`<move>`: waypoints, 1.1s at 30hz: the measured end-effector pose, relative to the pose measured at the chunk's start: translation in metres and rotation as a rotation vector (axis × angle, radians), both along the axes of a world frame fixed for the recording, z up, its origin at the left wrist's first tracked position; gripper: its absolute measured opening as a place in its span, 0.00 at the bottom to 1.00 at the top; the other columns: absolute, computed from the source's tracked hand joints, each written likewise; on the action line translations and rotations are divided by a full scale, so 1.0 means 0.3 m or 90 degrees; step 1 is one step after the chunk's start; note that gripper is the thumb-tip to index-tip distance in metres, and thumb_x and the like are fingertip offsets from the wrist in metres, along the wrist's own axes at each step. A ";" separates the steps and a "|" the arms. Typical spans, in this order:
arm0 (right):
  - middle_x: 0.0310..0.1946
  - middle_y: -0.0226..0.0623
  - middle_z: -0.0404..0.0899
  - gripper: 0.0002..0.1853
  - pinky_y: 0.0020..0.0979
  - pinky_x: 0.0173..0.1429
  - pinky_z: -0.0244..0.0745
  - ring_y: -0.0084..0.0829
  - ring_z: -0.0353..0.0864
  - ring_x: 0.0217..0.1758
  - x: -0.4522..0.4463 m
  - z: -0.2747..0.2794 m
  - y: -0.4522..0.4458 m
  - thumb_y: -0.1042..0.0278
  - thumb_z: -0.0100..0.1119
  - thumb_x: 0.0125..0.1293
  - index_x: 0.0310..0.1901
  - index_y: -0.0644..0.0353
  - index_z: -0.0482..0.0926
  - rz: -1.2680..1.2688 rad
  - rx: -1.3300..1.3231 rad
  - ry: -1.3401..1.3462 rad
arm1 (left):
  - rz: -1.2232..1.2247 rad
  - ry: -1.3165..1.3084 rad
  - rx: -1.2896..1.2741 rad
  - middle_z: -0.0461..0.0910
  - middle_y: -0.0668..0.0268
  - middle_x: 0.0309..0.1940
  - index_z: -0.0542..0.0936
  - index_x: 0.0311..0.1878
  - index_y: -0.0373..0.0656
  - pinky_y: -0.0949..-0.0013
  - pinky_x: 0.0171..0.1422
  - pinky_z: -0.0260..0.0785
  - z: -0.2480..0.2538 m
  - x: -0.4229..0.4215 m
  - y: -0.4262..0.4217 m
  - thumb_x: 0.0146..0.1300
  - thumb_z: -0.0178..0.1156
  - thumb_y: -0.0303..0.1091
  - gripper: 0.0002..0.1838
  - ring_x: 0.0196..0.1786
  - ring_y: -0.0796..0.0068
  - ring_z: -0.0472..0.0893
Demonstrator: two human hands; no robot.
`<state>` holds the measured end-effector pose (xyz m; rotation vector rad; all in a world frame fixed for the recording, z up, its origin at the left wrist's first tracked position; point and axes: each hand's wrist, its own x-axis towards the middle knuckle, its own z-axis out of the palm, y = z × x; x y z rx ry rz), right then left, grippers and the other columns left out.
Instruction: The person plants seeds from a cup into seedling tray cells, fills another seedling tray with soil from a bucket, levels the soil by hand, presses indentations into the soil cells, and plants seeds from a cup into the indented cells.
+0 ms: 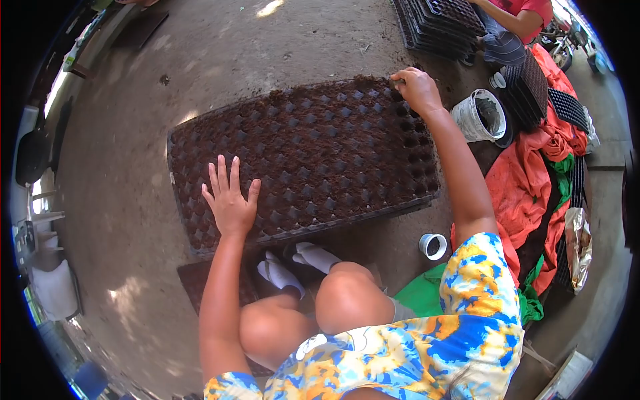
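Note:
A black seedling tray (pixel 307 160) filled with dark brown soil lies in front of my knees, on top of at least one more tray. Fingers spread, my left hand (pixel 233 205) rests on the left part of its soil. At the tray's far right corner, my right hand (pixel 419 92) has its fingers pinched together over the end cells; whatever is between the fingertips is too small to make out. Along the right end, several cells (pixel 415 143) show dark hollows, while the others look level with soil.
Right of the tray stand a white bucket (pixel 479 115) with dark contents and a small white cup (pixel 433 247). Tray stacks (pixel 437 27) rise at the back right, near a person in a red shirt (pixel 527 17). Orange tarpaulin (pixel 517 180) covers ground at right.

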<state>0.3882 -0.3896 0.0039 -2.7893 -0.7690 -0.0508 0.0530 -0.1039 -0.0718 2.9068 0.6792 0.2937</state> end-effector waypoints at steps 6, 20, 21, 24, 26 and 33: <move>0.46 0.34 0.81 0.11 0.38 0.55 0.75 0.40 0.80 0.49 0.024 -0.023 -0.002 0.68 0.62 0.58 0.44 0.49 0.85 0.020 -0.014 -0.010 | -0.026 -0.316 0.000 0.58 0.55 0.72 0.63 0.70 0.43 0.57 0.75 0.47 0.263 -0.002 0.136 0.71 0.47 0.51 0.30 0.74 0.58 0.55; 0.45 0.35 0.81 0.11 0.39 0.54 0.75 0.41 0.80 0.49 -0.038 0.046 -0.176 0.65 0.62 0.59 0.44 0.48 0.85 -0.038 0.087 -0.076 | -0.503 -0.841 -0.167 0.73 0.57 0.58 0.72 0.61 0.37 0.62 0.63 0.61 1.028 -0.145 0.139 0.74 0.43 0.45 0.23 0.63 0.67 0.70; 0.45 0.35 0.81 0.11 0.39 0.54 0.75 0.41 0.80 0.48 -0.039 0.051 -0.172 0.65 0.62 0.59 0.44 0.47 0.85 -0.040 0.083 -0.073 | -0.501 -0.842 -0.172 0.73 0.57 0.58 0.72 0.61 0.37 0.62 0.63 0.62 1.019 -0.141 0.132 0.74 0.43 0.45 0.23 0.62 0.68 0.70; 0.45 0.34 0.81 0.11 0.38 0.53 0.75 0.40 0.81 0.48 -0.054 0.066 -0.170 0.65 0.62 0.59 0.44 0.47 0.85 -0.042 0.095 -0.059 | -0.488 -0.843 -0.188 0.74 0.57 0.57 0.72 0.60 0.37 0.63 0.62 0.62 0.997 -0.137 0.122 0.74 0.42 0.46 0.24 0.61 0.68 0.71; 0.45 0.34 0.81 0.11 0.38 0.53 0.75 0.39 0.81 0.48 -0.049 0.093 -0.165 0.65 0.63 0.60 0.44 0.47 0.85 -0.038 0.103 -0.066 | -0.480 -0.847 -0.192 0.74 0.57 0.57 0.72 0.60 0.37 0.63 0.61 0.62 0.985 -0.139 0.120 0.74 0.42 0.46 0.24 0.61 0.68 0.71; 0.44 0.35 0.81 0.10 0.39 0.52 0.75 0.40 0.81 0.47 -0.077 0.115 -0.165 0.68 0.63 0.59 0.43 0.51 0.85 -0.055 0.134 -0.040 | -0.437 -0.839 -0.214 0.75 0.58 0.55 0.73 0.59 0.37 0.65 0.59 0.63 0.927 -0.118 0.121 0.74 0.41 0.46 0.24 0.58 0.69 0.72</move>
